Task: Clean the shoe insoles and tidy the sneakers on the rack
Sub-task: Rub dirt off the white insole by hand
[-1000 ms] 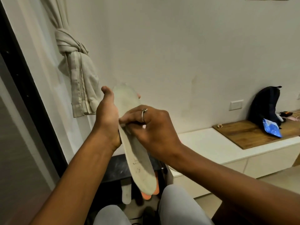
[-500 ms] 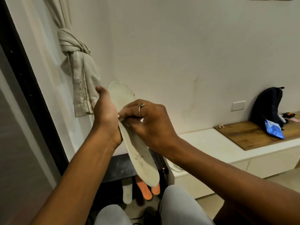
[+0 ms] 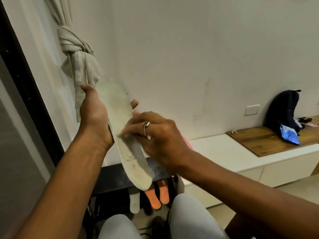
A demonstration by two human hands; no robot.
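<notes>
I can read no text from here. The insole (image 3: 131, 163) carries a few dark printed marks near its lower end, too small and blurred for me to make out. The blue packet (image 3: 290, 136) shows pale patches, but I cannot tell any letters.

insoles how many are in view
4. One long off-white foam insole is held in the left hand; one pale white insole and two orange insoles sit below it under the dark shelf. More may be hidden.
</notes>
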